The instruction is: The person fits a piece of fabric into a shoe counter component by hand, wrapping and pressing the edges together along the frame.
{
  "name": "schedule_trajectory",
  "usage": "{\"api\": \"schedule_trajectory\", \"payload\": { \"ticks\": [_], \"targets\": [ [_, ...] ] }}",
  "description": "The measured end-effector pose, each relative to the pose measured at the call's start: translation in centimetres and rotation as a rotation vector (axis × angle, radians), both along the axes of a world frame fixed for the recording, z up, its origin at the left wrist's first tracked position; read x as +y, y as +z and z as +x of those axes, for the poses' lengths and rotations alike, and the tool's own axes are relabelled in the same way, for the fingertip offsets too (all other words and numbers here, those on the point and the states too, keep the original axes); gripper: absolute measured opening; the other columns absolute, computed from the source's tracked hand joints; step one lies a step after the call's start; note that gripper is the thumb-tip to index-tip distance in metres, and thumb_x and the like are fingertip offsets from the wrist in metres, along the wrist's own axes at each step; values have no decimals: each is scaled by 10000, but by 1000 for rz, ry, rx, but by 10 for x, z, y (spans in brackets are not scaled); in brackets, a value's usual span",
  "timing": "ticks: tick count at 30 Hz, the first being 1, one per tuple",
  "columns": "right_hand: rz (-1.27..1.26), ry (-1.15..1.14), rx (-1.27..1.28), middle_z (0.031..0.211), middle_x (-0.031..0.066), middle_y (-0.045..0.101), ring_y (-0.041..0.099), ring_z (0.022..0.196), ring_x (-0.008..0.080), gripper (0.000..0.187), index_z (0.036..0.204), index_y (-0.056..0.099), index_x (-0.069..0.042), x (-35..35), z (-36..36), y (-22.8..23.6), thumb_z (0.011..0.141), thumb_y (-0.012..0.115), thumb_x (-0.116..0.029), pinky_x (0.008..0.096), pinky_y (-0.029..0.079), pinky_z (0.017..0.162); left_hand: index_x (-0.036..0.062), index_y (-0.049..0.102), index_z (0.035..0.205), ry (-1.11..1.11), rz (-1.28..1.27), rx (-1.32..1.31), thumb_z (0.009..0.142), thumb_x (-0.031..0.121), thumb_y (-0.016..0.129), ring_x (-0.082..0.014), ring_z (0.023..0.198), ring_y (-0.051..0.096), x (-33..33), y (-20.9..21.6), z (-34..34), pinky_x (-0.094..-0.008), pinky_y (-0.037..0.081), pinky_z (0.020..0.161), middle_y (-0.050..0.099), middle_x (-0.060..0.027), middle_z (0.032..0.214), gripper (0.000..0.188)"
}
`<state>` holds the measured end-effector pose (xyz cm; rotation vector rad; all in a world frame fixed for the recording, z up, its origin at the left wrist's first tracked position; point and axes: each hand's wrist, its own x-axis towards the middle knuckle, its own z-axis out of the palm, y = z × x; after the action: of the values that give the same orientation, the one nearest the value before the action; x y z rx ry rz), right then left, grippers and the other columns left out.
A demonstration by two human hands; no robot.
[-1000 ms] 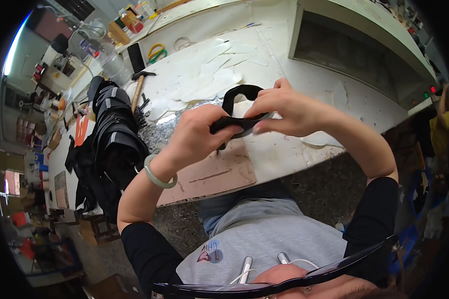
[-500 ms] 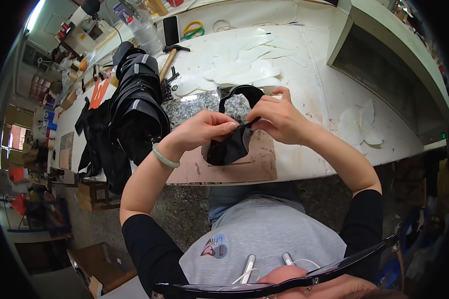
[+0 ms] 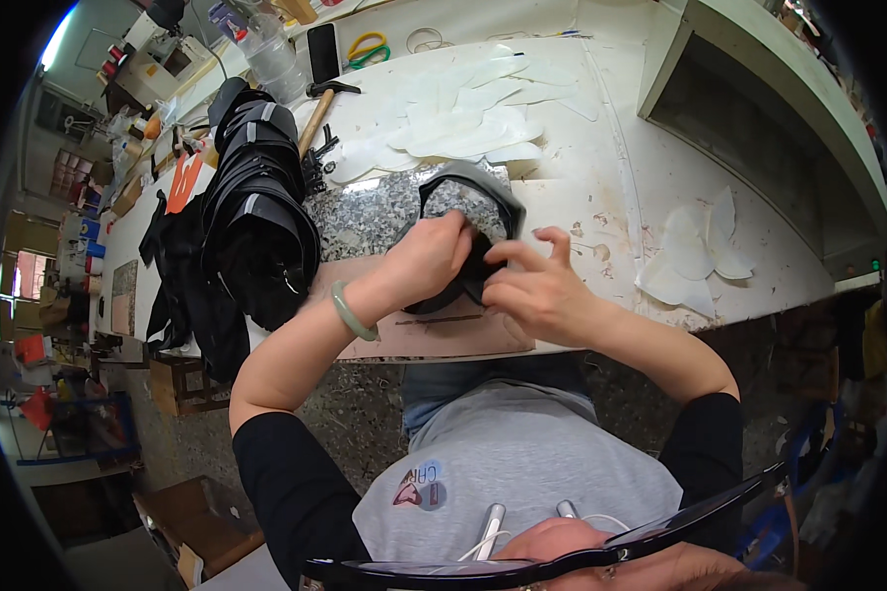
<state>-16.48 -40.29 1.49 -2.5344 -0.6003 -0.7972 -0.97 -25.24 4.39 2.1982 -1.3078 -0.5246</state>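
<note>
Between the two hands: a black shoe-upper piece (image 3: 463, 236), curved like a collar with a grey-edged opening, lies flat on the work surface, partly on the granite slab and partly on the board.
Left hand (image 3: 426, 258): fingers curled and pressed down on the left part of the black piece; whether they pinch it or only press cannot be told. A pale green bangle (image 3: 352, 312) sits on the wrist.
Right hand (image 3: 534, 293): thumb and forefinger closed on the lower right edge of the black piece, the remaining fingers spread and slightly raised.
Under the hands: a speckled granite slab (image 3: 365, 219), and nearer the person a tan board (image 3: 443, 335) reaching the table edge.
Left of the left hand: a heap of black uppers with grey trim (image 3: 256, 217), stacked close beside the slab.
Beyond the hands: a spread of white cut-out pattern pieces (image 3: 453, 123) on the white table (image 3: 601, 187).
Beyond and left of the hands: a hammer with a wooden handle (image 3: 317, 108), lying at the upper end of the black heap.
Right of the right hand: more white cut-outs (image 3: 695, 251), well apart from the work.
Far side of the table: a dark phone (image 3: 323, 51) and green-handled scissors (image 3: 367, 45).
</note>
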Motion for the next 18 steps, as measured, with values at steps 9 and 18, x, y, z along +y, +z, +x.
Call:
{"api": "schedule_trajectory", "payload": {
  "ticks": [9, 18],
  "targets": [
    [11, -65, 59, 847, -40, 591, 591, 866, 114, 193, 977, 671, -135, -23, 8, 5, 788, 651, -96, 376, 365, 830, -4, 540, 1015, 54, -29, 85, 1014, 223, 482, -434, 789, 638, 6, 5, -5, -499, 490, 688, 648, -239, 782, 235],
    [15, -20, 154, 818, -39, 609, 579, 805, 131, 148, 928, 685, -143, -21, 20, 4, 782, 714, -132, 392, 376, 847, -11, 682, 1037, 53, -42, 341, 953, 260, 615, -139, 668, 597, 19, -13, 0, -304, 494, 644, 663, -118, 740, 291]
  ]
}}
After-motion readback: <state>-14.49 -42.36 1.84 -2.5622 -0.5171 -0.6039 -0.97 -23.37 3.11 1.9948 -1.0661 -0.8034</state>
